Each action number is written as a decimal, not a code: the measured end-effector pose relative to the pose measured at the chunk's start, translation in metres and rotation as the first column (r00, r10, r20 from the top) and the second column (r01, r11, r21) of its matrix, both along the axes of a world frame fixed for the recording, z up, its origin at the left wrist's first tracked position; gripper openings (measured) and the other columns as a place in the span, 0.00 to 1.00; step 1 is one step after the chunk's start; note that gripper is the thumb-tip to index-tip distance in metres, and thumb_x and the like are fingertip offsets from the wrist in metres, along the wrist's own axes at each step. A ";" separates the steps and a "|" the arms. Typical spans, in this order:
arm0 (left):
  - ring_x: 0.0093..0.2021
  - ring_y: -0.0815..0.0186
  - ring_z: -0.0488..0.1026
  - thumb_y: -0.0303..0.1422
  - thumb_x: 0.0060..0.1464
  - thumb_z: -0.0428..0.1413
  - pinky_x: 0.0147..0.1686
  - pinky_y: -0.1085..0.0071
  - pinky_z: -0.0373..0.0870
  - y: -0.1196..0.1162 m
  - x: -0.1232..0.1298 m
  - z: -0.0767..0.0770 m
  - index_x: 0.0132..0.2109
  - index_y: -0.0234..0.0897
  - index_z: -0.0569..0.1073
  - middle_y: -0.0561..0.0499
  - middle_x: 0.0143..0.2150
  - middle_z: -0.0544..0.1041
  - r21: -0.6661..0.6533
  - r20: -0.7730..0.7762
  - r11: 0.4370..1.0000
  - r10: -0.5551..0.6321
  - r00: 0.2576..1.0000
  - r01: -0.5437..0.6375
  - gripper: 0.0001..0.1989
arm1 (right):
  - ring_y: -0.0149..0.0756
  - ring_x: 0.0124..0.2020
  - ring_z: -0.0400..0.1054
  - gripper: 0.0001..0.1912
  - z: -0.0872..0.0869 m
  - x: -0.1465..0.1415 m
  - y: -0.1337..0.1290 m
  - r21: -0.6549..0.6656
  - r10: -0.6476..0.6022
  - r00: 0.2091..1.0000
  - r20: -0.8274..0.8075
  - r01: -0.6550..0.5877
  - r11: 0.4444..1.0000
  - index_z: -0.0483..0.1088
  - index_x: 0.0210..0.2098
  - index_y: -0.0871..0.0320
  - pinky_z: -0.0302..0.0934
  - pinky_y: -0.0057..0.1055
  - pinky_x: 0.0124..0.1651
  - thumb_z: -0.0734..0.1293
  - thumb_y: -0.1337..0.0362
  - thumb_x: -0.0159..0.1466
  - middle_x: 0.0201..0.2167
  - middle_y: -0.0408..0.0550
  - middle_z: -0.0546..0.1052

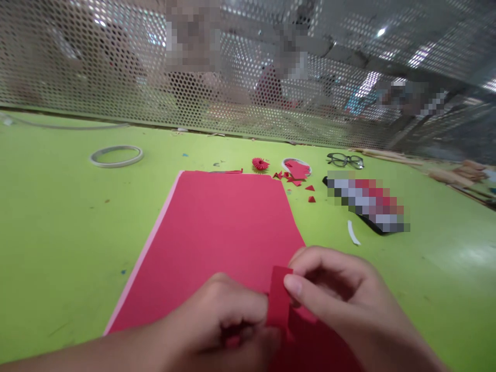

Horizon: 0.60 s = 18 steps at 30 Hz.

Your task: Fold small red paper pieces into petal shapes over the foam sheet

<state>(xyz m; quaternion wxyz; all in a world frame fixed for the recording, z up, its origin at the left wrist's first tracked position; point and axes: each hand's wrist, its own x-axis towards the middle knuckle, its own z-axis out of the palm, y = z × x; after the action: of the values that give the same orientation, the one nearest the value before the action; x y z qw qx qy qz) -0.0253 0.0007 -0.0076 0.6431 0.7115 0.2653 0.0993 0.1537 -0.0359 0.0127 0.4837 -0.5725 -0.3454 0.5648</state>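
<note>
Strip (279,292): 1, red; above sheet (225,227), near its right edge; pinched at 2 places, apparently for steadiness.
Left hand (228,310): fingers clamped on strip's lower part.
Right hand (341,289): fingertips clamped on upper right corner.
Ring (116,163): 1, toward table's (58,232) far edge.

We note bright overhead light; soft glare right of the right hand (344,294); left hand (228,315) blurred; pixelated patches beyond both.

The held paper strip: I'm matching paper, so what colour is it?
The strip is deep red, best seen in the head view.
</note>
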 end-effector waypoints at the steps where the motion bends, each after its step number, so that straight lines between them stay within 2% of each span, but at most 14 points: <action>1: 0.25 0.69 0.62 0.36 0.64 0.51 0.25 0.77 0.61 -0.002 -0.002 -0.002 0.27 0.38 0.67 0.56 0.24 0.65 0.028 0.029 0.999 0.020 0.999 -0.021 0.15 | 0.22 0.19 0.61 0.09 0.000 0.001 0.001 -0.004 0.004 1.000 -0.001 -0.004 1.000 0.73 0.17 0.56 0.56 0.17 0.23 0.74 0.73 0.46 0.15 0.33 0.72; 5: 0.32 0.67 0.71 0.26 0.58 0.55 0.33 0.77 0.70 -0.009 -0.004 -0.011 0.34 0.41 0.71 0.55 0.31 0.73 0.172 0.216 0.952 0.214 0.953 -0.252 0.06 | 0.23 0.19 0.61 0.09 -0.006 0.010 0.004 -0.010 0.043 0.999 0.010 -0.043 0.999 0.74 0.18 0.56 0.56 0.18 0.24 0.77 0.70 0.48 0.15 0.34 0.70; 7: 0.32 0.68 0.74 0.20 0.55 0.53 0.36 0.77 0.72 -0.010 0.001 -0.015 0.39 0.44 0.71 0.56 0.32 0.75 0.226 0.278 0.902 0.303 0.912 -0.368 0.12 | 0.25 0.19 0.62 0.09 -0.010 0.014 0.006 -0.038 0.124 0.990 -0.064 -0.127 0.991 0.74 0.19 0.56 0.57 0.20 0.23 0.77 0.68 0.50 0.15 0.35 0.71; 8: 0.32 0.68 0.75 0.20 0.54 0.53 0.34 0.78 0.73 -0.010 0.005 -0.015 0.39 0.44 0.71 0.56 0.33 0.76 0.252 0.348 0.841 0.382 0.856 -0.478 0.12 | 0.25 0.19 0.63 0.08 -0.012 0.015 0.007 -0.055 0.152 0.982 -0.112 -0.159 0.986 0.75 0.20 0.56 0.58 0.20 0.23 0.77 0.68 0.50 0.16 0.36 0.71; 9: 0.34 0.67 0.77 0.20 0.52 0.54 0.36 0.78 0.74 -0.010 0.008 -0.015 0.40 0.43 0.72 0.55 0.35 0.79 0.275 0.363 0.814 0.405 0.839 -0.512 0.13 | 0.25 0.19 0.63 0.08 -0.013 0.016 0.007 -0.068 0.167 0.974 -0.155 -0.179 0.981 0.75 0.21 0.56 0.57 0.20 0.22 0.77 0.68 0.50 0.16 0.36 0.72; 12: 0.34 0.69 0.78 0.19 0.52 0.59 0.38 0.80 0.73 -0.008 0.012 -0.013 0.39 0.45 0.77 0.57 0.35 0.82 0.396 0.405 0.746 0.382 0.831 -0.536 0.14 | 0.23 0.19 0.61 0.09 -0.012 0.014 0.007 -0.102 0.137 0.973 -0.187 -0.158 0.982 0.74 0.21 0.57 0.55 0.17 0.21 0.77 0.70 0.50 0.15 0.36 0.71; 14: 0.32 0.71 0.78 0.22 0.54 0.62 0.34 0.83 0.72 -0.007 0.011 -0.011 0.37 0.47 0.80 0.57 0.35 0.82 0.442 0.434 0.718 0.353 0.829 -0.537 0.11 | 0.23 0.18 0.60 0.09 -0.008 0.011 0.006 -0.109 0.126 0.982 -0.143 -0.142 0.984 0.73 0.20 0.57 0.54 0.18 0.21 0.77 0.70 0.49 0.15 0.35 0.70; 18: 0.31 0.71 0.78 0.25 0.54 0.65 0.32 0.82 0.71 -0.005 0.008 -0.010 0.33 0.46 0.82 0.57 0.35 0.83 0.437 0.432 0.710 0.372 0.822 -0.552 0.08 | 0.26 0.19 0.62 0.08 -0.004 0.005 0.002 -0.049 0.139 0.990 0.030 -0.137 0.989 0.70 0.20 0.56 0.59 0.22 0.24 0.73 0.68 0.50 0.16 0.35 0.69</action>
<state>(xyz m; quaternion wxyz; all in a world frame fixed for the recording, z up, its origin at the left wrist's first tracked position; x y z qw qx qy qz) -0.0176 -0.0047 -0.0173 0.4007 0.7479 0.2924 0.4411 0.1588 -0.0337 0.0089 0.4242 -0.5676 -0.3787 0.5954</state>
